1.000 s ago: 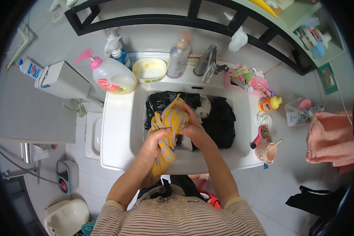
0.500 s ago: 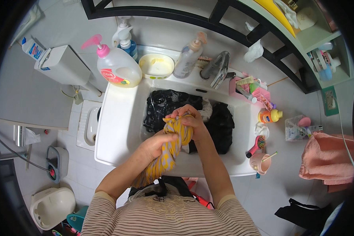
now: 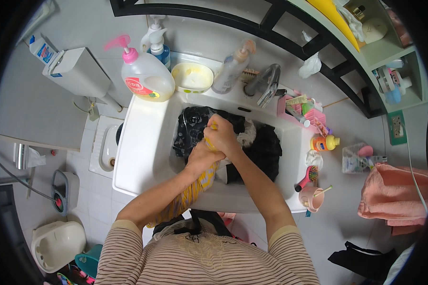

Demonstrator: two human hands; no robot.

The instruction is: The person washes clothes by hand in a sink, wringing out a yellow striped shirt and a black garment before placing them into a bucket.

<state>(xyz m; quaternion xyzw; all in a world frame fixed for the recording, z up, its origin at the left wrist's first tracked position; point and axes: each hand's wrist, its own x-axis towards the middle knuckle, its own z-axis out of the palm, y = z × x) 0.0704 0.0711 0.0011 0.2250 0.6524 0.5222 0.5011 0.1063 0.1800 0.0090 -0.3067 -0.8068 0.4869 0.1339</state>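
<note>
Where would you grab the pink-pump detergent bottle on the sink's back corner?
Probably by the neck under the pink pump of the detergent bottle, coming from the front right. The body is wide and rounded, and a blue pump bottle crowds it behind.

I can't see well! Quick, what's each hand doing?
Left hand: shut on the yellow striped cloth.
Right hand: shut on the same cloth.

Striped short-sleeved shirt (brown, cream)
</note>
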